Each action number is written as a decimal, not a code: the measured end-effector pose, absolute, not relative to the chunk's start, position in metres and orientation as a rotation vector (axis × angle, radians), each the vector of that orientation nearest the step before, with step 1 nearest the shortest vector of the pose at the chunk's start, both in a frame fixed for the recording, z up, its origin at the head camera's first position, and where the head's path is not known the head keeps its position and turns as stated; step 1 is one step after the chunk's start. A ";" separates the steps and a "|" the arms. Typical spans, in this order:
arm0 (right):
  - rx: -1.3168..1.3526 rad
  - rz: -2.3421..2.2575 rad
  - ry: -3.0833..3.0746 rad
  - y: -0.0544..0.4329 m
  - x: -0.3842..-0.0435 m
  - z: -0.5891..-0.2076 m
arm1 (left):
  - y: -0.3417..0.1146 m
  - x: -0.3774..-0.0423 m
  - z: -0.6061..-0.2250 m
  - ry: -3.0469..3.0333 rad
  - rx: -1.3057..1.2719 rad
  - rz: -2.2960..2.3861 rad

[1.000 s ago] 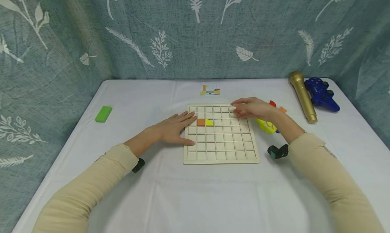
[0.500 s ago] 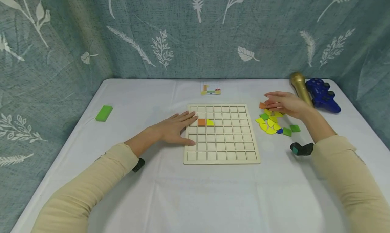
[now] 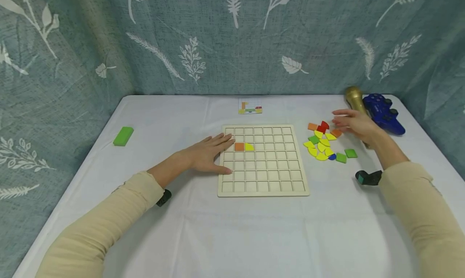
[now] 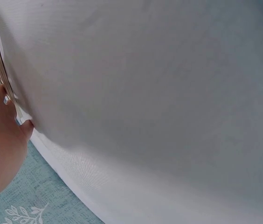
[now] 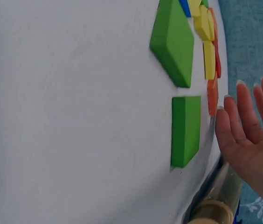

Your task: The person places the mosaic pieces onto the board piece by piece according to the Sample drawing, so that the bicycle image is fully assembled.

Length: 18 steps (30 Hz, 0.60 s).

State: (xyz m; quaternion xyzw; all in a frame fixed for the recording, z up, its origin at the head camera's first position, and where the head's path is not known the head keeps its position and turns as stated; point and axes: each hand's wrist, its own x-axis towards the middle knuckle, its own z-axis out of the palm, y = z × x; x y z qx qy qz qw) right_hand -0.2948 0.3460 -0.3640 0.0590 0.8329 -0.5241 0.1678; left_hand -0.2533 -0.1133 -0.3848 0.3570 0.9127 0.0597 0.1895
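My left hand (image 3: 208, 153) lies spread at the left side of the wooden grid board (image 3: 263, 189), fingertips on its rim. On the board, an orange square tile (image 3: 239, 146) sits beside a yellow quarter-circle tile (image 3: 249, 147). To the right, my right hand (image 3: 357, 125) hovers with loosely extended fingers and nothing in them, at the edge of a pile of tiles. An orange tile (image 3: 336, 133) lies just under its fingertips. The pile also has red tiles (image 3: 325, 125), several yellow tiles (image 3: 321, 147), green tiles (image 3: 341, 157) and a blue tile (image 3: 332, 157).
A small pattern card (image 3: 250, 106) lies behind the board. At the back right, a gold microphone (image 3: 355, 97) rests next to a blue game controller (image 3: 383, 113), partly behind the right hand. A green block (image 3: 123, 136) lies at the left on the white tablecloth (image 3: 247, 233).
My right hand has moved from the board's far right corner over the tile pile to its right side, uncovering the red and orange tiles. My left hand stays in place.
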 end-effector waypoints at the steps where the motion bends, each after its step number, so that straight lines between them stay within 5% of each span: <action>1: 0.165 -1.471 2.380 0.347 -0.294 -0.365 | -0.113 -0.253 -0.385 2.567 1.004 0.170; 18: -0.036 -1.146 2.491 0.356 -0.284 -0.365 | -0.114 -0.254 -0.387 2.575 1.011 0.178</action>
